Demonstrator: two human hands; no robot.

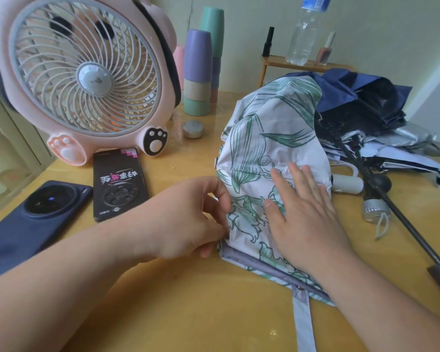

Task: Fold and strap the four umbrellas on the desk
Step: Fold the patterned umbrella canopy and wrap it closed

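A white umbrella with a green leaf print [267, 138] lies collapsed in the middle of the desk, its canopy bunched up. My right hand [305, 212] presses flat on its cloth with straight fingers. My left hand [191, 219] pinches the cloth's left edge near the grey hem. The umbrella's grey strap [304, 321] trails toward me across the desk. Behind it, a navy umbrella [361, 97] and a silver and white one [404, 146] lie loose in a heap. A black umbrella shaft [391, 204] runs diagonally to the right edge.
A pink desk fan [84, 74] stands at the back left. Two phones [120, 184] [33, 219] lie face down in front of it. Stacked pastel cups [197, 72], a tealight [193, 128] and a small shelf [285, 62] with a water bottle [305, 31] stand behind.
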